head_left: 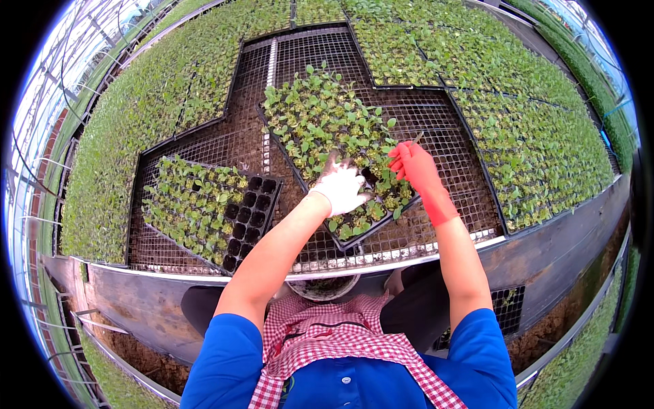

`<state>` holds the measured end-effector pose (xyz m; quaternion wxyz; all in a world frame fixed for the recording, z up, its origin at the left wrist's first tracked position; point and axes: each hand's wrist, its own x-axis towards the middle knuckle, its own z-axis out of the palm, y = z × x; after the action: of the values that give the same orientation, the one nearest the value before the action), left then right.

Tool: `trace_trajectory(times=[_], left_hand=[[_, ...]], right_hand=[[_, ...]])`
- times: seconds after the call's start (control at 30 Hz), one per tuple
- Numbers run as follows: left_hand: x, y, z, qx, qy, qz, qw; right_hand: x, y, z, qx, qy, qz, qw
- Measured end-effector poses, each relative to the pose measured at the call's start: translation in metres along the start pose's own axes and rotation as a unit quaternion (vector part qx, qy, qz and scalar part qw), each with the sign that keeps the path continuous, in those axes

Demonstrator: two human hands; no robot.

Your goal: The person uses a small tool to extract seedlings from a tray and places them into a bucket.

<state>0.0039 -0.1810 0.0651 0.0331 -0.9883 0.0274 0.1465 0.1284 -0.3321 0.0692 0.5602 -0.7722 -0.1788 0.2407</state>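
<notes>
In front of me a black seedling tray (344,243) lies at a slant, full of small leafy green seedlings (320,112). My left hand (340,189), in a white glove with soiled fingertips, rests among the leaves near the tray's middle. Its fingers look apart, with the tips partly hidden by foliage. At the tray's right edge my right hand (415,170), in a red rubber glove, is closed with the fingers pinched together. A thin dark tip sticks up beside these fingers; what it belongs to is unclear.
To the left lies a second tray (251,217), part seedlings, part bare cells. Both trays sit on a wire mesh bench (456,170) with a pale front edge. Densely planted trays (524,143) surround them. A round container (323,290) stands below the bench edge, between my legs.
</notes>
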Motion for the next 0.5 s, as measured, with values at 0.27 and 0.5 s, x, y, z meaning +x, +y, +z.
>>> trace_trajectory(times=[0.27, 0.5], left_hand=[[0.005, 0.002, -0.006, 0.002, -0.011, -0.007, 1.000], [0.002, -0.004, 0.002, 0.025, 0.026, -0.010, 0.999]], right_hand=[[0.001, -0.006, 0.007, -0.048, -0.012, 0.011, 0.999], [-0.002, -0.029, 0.017, -0.327, -0.003, -0.106, 0.939]])
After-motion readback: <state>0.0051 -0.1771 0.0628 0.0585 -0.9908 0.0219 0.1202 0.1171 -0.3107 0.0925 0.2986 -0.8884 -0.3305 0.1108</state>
